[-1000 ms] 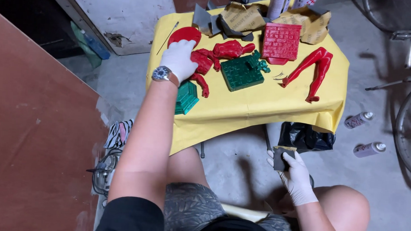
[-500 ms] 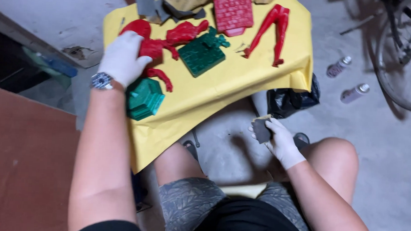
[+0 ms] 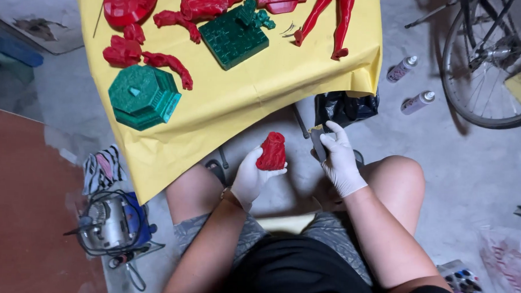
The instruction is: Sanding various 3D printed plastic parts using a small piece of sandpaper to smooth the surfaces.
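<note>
Being held above bare knees, a red moulded piece (image 3: 272, 151) is being gripped in the white-gloved left hand (image 3: 252, 176), its grip closed around the piece's lower half with the thumb along the side. Just beside it, a small grey sheet, seemingly abrasive paper (image 3: 318, 144), is being pinched between the thumb and fingers of the gloved right hand (image 3: 339, 161); the two items are being kept slightly apart. Lower left, a small rotary tool with coiled cord (image 3: 110, 227) is being left on the concrete floor (image 3: 467, 171). Beyond the hands, a yellow-covered worktop (image 3: 262, 86) is being used to carry a green octagonal base (image 3: 144, 96), a green square base (image 3: 234, 37) and several red figure parts (image 3: 165, 62). Farther right, two small spray bottles (image 3: 417, 102) are lying beside a bicycle wheel (image 3: 488, 62).
</note>
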